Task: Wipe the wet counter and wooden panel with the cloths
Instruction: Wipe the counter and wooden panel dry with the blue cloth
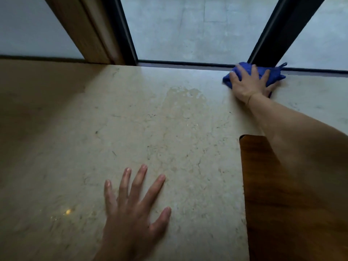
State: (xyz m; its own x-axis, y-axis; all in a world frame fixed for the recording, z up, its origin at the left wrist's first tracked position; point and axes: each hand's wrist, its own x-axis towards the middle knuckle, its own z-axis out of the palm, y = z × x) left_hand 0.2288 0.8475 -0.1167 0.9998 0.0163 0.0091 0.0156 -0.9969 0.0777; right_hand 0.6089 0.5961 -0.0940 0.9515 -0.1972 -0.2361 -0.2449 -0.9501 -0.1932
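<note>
A beige stone counter (pixel 79 140) fills most of the view, with a wet patch (pixel 185 98) near its middle back. My right hand (pixel 248 83) presses a bunched blue cloth (pixel 274 75) flat on the counter at the far right, against the window frame. Nearer to me, my left hand (pixel 133 202) lies flat on the counter with fingers spread and nothing in it. A dark brown wooden panel (pixel 273 208) sits at the lower right, set into the counter's edge, partly under my right forearm.
Frosted window panes with black frames (pixel 124 31) run along the counter's back edge. A light wooden post (pixel 82 29) stands at the back left. A black sill strip (pixel 188 63) borders the glass.
</note>
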